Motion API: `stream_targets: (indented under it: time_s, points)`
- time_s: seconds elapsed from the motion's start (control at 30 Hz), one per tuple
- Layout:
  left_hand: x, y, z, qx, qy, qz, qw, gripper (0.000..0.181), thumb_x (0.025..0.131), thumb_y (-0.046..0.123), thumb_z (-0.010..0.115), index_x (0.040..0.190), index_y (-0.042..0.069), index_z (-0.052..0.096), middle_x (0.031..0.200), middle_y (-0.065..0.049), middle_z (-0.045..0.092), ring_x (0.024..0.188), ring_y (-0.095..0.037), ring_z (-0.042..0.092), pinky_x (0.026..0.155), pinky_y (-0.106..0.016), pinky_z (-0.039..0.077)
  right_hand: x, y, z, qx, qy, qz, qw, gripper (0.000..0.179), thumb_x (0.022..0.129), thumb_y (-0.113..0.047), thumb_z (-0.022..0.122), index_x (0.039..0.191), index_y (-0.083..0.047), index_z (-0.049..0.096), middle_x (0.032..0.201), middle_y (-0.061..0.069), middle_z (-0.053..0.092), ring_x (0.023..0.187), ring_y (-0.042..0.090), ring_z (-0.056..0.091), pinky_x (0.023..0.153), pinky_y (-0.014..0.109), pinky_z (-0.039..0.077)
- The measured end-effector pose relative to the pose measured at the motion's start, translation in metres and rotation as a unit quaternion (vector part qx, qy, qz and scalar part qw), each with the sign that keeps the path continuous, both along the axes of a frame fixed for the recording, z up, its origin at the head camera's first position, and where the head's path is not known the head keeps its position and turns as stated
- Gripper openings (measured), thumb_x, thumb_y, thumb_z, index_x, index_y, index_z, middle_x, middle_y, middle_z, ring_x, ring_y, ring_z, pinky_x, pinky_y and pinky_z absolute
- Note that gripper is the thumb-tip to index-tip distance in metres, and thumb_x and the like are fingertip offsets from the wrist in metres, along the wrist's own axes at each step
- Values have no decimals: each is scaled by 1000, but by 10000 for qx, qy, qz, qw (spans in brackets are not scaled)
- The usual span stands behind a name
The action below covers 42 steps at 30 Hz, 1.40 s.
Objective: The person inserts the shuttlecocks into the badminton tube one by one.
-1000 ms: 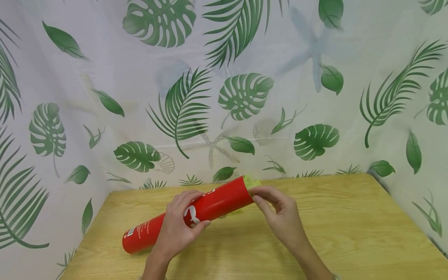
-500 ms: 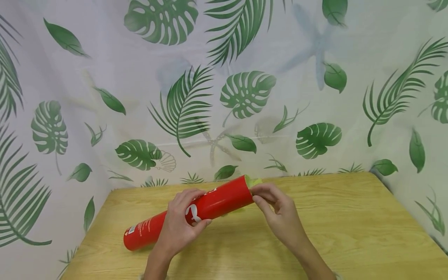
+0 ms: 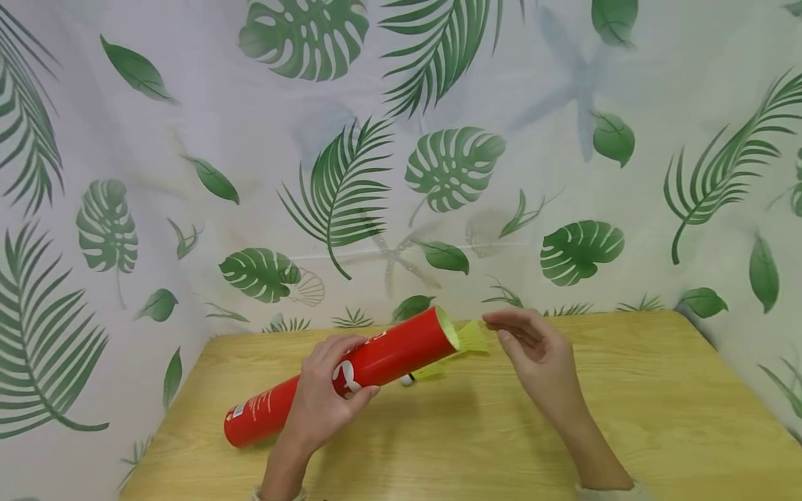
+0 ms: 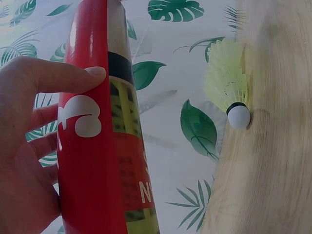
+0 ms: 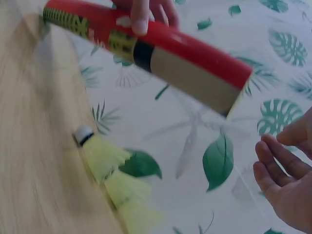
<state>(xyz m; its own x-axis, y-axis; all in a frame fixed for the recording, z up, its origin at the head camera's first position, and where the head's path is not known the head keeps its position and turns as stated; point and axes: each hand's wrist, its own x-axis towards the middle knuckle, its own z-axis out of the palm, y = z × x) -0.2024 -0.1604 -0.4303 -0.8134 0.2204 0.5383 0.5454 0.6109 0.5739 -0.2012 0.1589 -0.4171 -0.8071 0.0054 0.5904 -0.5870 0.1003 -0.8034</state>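
Note:
My left hand (image 3: 322, 390) grips a red shuttlecock tube (image 3: 401, 349) round its middle, thumb on the near side. The tube is tilted, its open mouth up and to the right, with a pale inside. Just right of that mouth is my right hand (image 3: 544, 355), its fingers loosely bent and nothing visible in them. Behind the tube on the table lie yellow shuttlecocks (image 3: 474, 338), partly hidden in the head view. The right wrist view has them end to end, the white-corked shuttlecock (image 5: 101, 155) foremost. Black, yellow and red printing covers the tube's other side (image 4: 129, 165).
A light wood-grain table (image 3: 626, 417) is under the hands. White sheeting with green leaf prints (image 3: 457, 170) stands behind the table and at both sides, close to its back edge.
My right hand has drawn back from the tube's mouth to the right, uncovering it and the shuttlecocks behind. The left hand still holds the tube tilted. The head view has shifted slightly.

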Motion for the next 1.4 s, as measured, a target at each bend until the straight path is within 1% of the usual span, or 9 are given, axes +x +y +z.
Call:
stream_targets:
  time_s: [0.2, 0.43, 0.6, 0.67, 0.8, 0.97, 1.17, 1.27, 1.4]
  points:
    - [-1, -3, 3, 161, -25, 29, 9999, 71, 72, 17, 94, 136, 25, 63, 133, 11, 60, 118, -15, 55, 86, -44, 54, -26, 17, -17, 309, -539, -433, 9971, 24, 99, 4, 63, 122, 5, 64, 120, 21, 66, 111, 16, 66, 92, 19, 52]
    - [0, -5, 4, 164, -103, 92, 9998, 72, 72, 17, 94, 135, 28, 62, 132, 11, 61, 119, -14, 55, 92, -48, 49, -56, 16, -45, 1010, -1184, -598, 9860, 28, 99, -4, 66, 126, 1, 64, 125, 19, 64, 117, 34, 62, 90, 17, 51]
    - [-1, -6, 4, 190, -135, 154, 9996, 73, 72, 18, 94, 136, 30, 61, 132, 12, 60, 119, -13, 54, 93, -49, 48, -73, 13, -53, 1479, -1507, -734, 9747, 25, 100, -3, 64, 124, 3, 66, 124, 22, 65, 116, 38, 63, 97, 40, 54]
    - [-1, -6, 5, 187, -119, 148, 9996, 73, 71, 17, 94, 135, 30, 61, 132, 13, 60, 119, -13, 54, 93, -49, 47, -76, 12, -56, 1638, -1657, -739, 9697, 25, 100, -4, 64, 124, 3, 66, 123, 23, 67, 115, 39, 65, 98, 50, 52]
    - [-1, -6, 4, 193, -125, 127, 9997, 72, 71, 17, 94, 135, 28, 62, 131, 13, 60, 118, -12, 54, 93, -49, 47, -83, 9, -66, 1866, -1850, -783, 9617, 24, 100, -6, 63, 123, 1, 67, 120, 24, 69, 110, 39, 67, 95, 52, 54]
    - [-1, -5, 3, 199, -101, 165, 9996, 72, 71, 17, 94, 135, 28, 62, 131, 14, 60, 117, -12, 54, 92, -48, 49, -88, 6, -76, 1903, -1639, -885, 9639, 19, 98, -3, 65, 115, 1, 71, 115, 24, 71, 104, 39, 69, 90, 54, 55]
    - [1, -5, 2, 221, -99, 140, 9996, 72, 71, 17, 94, 134, 31, 62, 131, 14, 60, 118, -13, 55, 91, -47, 50, -90, 8, -85, 1831, -1723, -821, 9644, 17, 99, -5, 65, 113, 1, 73, 110, 19, 73, 103, 34, 70, 90, 49, 56]
    - [1, -5, 2, 232, -159, 121, 9995, 72, 72, 17, 94, 135, 31, 61, 131, 15, 59, 118, -13, 55, 90, -45, 53, -90, 11, -85, 1862, -1819, -1043, 9599, 19, 100, -8, 65, 116, 0, 72, 109, 16, 73, 103, 32, 70, 90, 47, 56]
    - [1, -7, 4, 268, -223, 135, 9993, 72, 72, 17, 93, 135, 31, 61, 131, 15, 59, 118, -13, 55, 88, -42, 55, -86, 16, -76, 1890, -1552, -1301, 9609, 20, 100, -8, 65, 116, 1, 72, 108, 17, 73, 101, 32, 70, 88, 42, 57]
